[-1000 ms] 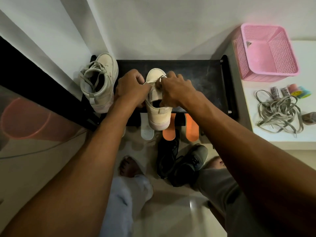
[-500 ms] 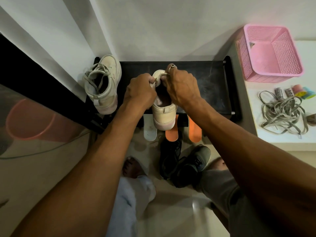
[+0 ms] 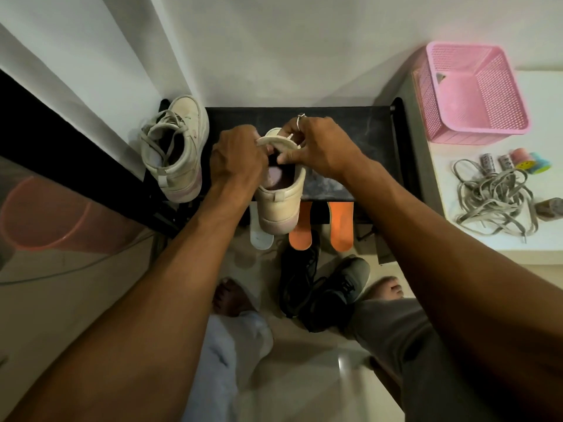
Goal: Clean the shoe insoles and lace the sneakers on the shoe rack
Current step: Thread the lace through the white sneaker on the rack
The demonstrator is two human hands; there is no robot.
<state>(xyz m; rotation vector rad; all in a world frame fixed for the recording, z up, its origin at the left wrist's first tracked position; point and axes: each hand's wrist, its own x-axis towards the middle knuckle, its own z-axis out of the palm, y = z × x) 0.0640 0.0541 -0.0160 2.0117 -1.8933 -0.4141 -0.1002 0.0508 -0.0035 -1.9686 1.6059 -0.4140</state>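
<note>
A cream unlaced sneaker (image 3: 278, 205) sits on the black shoe rack (image 3: 359, 129), heel toward me. My left hand (image 3: 239, 156) and my right hand (image 3: 323, 144) both pinch its tongue (image 3: 278, 143) and hold it pulled back over the opening. A second cream sneaker (image 3: 175, 147), laced, stands at the rack's left end. Under the rack's front edge lie a white insole (image 3: 260, 236) and two orange insoles (image 3: 339, 223). A tangle of grey laces (image 3: 495, 199) lies on the white surface to the right.
A pink plastic basket (image 3: 475, 92) stands at the back right, with small rolls (image 3: 531, 159) beside the laces. A pair of dark sneakers (image 3: 320, 287) rests on the floor between my bare feet. A reddish bucket (image 3: 42, 214) shows at the left.
Both hands have shifted from the shoe's sides up to the tongue and pulled it back, opening the mouth of the sneaker. The shoe has stayed on the rack.
</note>
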